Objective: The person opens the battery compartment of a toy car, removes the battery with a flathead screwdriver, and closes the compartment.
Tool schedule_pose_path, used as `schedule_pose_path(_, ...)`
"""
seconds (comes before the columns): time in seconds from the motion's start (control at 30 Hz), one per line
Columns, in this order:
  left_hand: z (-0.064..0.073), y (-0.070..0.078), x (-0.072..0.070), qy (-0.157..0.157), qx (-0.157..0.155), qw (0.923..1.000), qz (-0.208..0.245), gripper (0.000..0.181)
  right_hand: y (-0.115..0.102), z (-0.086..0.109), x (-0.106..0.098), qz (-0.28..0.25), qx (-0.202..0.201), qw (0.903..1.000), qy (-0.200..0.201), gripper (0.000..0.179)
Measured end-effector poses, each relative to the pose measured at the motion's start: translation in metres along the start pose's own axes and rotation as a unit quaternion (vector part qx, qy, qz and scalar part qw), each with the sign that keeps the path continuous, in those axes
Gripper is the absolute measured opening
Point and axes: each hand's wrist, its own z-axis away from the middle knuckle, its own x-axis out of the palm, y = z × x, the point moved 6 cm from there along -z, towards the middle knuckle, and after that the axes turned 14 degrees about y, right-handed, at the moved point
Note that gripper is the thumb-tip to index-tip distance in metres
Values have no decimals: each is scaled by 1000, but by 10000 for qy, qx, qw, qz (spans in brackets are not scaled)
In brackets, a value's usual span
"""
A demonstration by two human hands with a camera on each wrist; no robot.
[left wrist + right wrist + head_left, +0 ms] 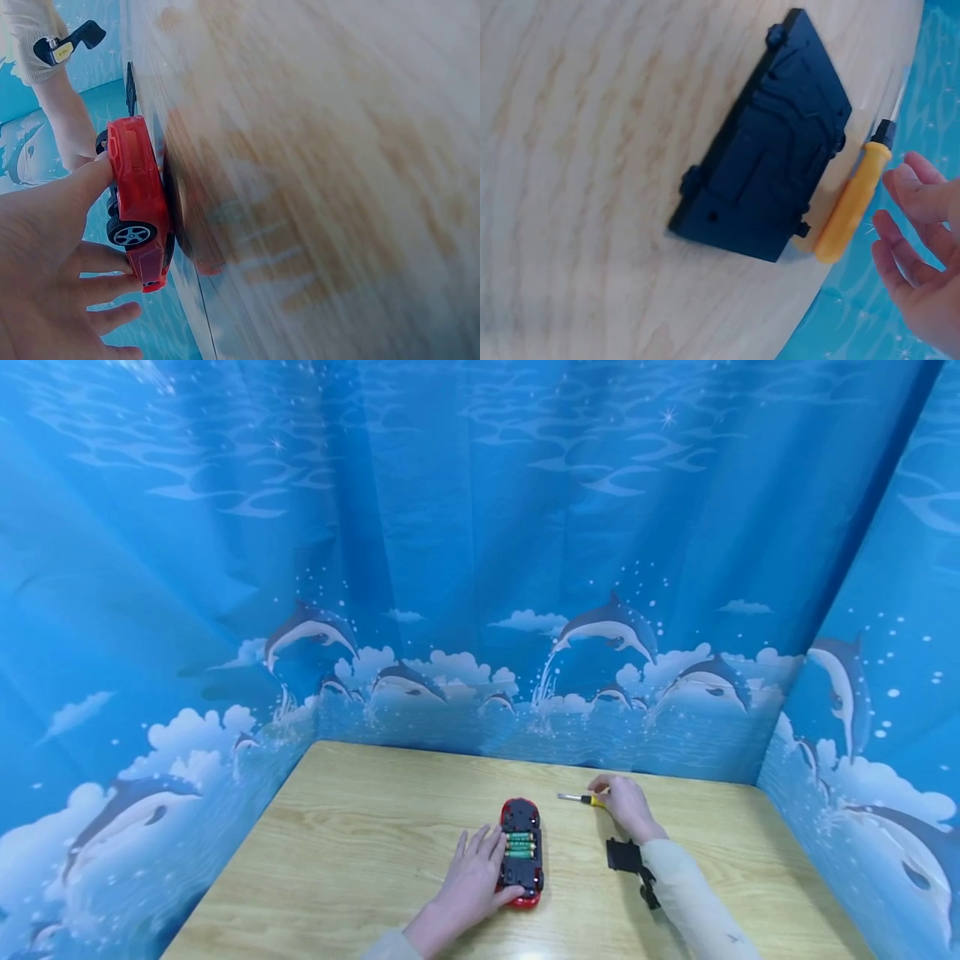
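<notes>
A red toy car lies upside down on the table, with several green batteries in its uncovered compartment. My left hand rests against the car's left side, fingers spread and fairly straight. In the left wrist view the thumb of that hand touches the red body. My right hand is at the handle of a yellow screwdriver. Seen from the right wrist, its loosely bent fingers are beside the screwdriver, not around it. A black battery cover lies nearby, inner side up.
The wooden table has its back edge against a blue dolphin-print curtain, which also hangs along both sides. A black wrist device is on my right forearm, close to the battery cover.
</notes>
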Motion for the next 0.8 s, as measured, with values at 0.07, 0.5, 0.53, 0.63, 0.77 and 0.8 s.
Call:
schedule_pose_path(0.07, 0, 0, 0, -39, -22, 10000, -2, 87, -1, 0, -2, -38, 28, 10000, 68, 16)
schedule_pose_path(0.5, -1, -1, 0, -102, -30, 9999, -45, 88, -36, 13, -19, -394, -425, 9968, 543, 16)
schedule_pose_path(0.53, -1, -1, 1, -138, -40, 9999, -62, 88, -39, 15, -20, -408, -459, 9965, 573, 15)
schedule_pose_path(0.63, 0, -1, 2, -195, -47, 9998, -82, 88, -49, 18, -22, -409, -540, 9957, 637, 16)
schedule_pose_path(0.77, 0, -1, 3, -249, -67, 9996, -83, 88, -58, 23, -24, -403, -678, 9939, 769, 18)
schedule_pose_path(0.8, 0, -1, 3, -261, -77, 9996, -72, 88, -60, 24, -24, -433, -711, 9932, 811, 18)
